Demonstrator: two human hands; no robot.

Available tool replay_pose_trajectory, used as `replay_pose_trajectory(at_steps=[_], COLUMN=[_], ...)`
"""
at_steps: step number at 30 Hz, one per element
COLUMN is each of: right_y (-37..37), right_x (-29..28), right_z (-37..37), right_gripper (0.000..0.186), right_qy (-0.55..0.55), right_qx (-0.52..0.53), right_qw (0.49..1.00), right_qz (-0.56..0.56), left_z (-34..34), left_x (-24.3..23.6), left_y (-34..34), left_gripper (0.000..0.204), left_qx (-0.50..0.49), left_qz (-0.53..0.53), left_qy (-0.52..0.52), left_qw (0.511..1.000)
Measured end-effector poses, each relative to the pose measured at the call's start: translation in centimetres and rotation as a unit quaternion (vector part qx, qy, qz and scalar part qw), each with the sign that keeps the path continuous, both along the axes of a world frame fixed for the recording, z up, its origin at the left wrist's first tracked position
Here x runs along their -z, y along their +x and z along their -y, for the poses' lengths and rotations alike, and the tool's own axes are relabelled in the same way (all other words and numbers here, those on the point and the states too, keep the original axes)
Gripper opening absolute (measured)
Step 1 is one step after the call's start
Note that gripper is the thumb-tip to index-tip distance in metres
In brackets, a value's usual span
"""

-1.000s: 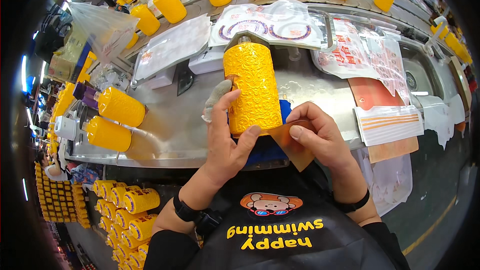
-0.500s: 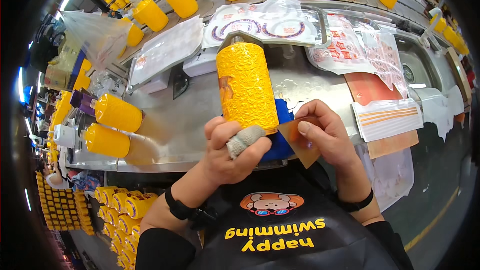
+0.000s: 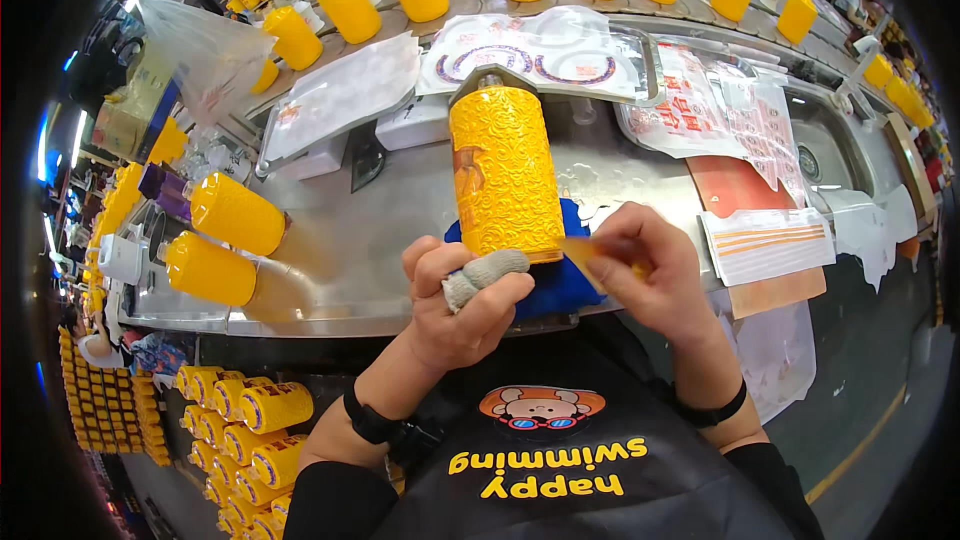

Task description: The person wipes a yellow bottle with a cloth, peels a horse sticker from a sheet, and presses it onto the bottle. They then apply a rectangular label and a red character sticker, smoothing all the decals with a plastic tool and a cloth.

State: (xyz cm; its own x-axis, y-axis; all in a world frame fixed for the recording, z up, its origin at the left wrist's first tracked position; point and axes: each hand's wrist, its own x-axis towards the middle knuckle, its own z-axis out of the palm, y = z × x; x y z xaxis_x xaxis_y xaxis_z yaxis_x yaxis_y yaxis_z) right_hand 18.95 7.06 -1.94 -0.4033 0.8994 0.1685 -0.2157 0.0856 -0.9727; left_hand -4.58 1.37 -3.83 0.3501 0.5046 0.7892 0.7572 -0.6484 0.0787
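A yellow bottle [image 3: 506, 170] with embossed swirls lies in the middle, over a blue cloth [image 3: 550, 290], its narrow neck pointing away from me. My left hand [image 3: 465, 295] is closed at the bottle's near end, with grey knitted covers on some fingers. Pinched in my right hand [image 3: 650, 270] is a thin amber scraper [image 3: 582, 262], slightly blurred. Its corner meets the bottle's lower right edge. A brown patch shows on the bottle's left side. The palm side of my left hand is hidden.
Two yellow bottles [image 3: 235, 215] lie at the left of the steel table [image 3: 330, 280]. Sticker sheets [image 3: 530, 55] are spread at the back, with more red-printed sheets [image 3: 680, 105] to the right. Behind passes a conveyor [image 3: 640, 15] carrying yellow bottles. Stacked bottles [image 3: 250, 440] stand at lower left.
My right hand has tilted the scraper, which now shows narrower and edge-on against the bottle's base. The bottles on the conveyor have shifted to the right. My left hand keeps its place.
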Motion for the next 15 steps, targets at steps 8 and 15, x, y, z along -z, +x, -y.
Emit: replay_pose_trajectory(at_steps=[8, 15], right_y=[-1.5, -1.1], right_x=[-1.8, -1.1], right_z=[-0.1, -0.4], right_gripper=[0.026, 0.029], right_qy=[0.517, 0.513], right_qx=[0.035, 0.034], right_qw=[0.821, 0.826], right_qz=[0.24, 0.231], left_z=[-0.3, -2.1], left_x=[-1.4, -0.7], left_y=[0.9, 0.9], left_gripper=[0.055, 0.065], left_qx=[-0.084, -0.102], left_qz=[0.024, -0.009], left_qy=[-0.093, -0.091], left_qw=[0.992, 0.99])
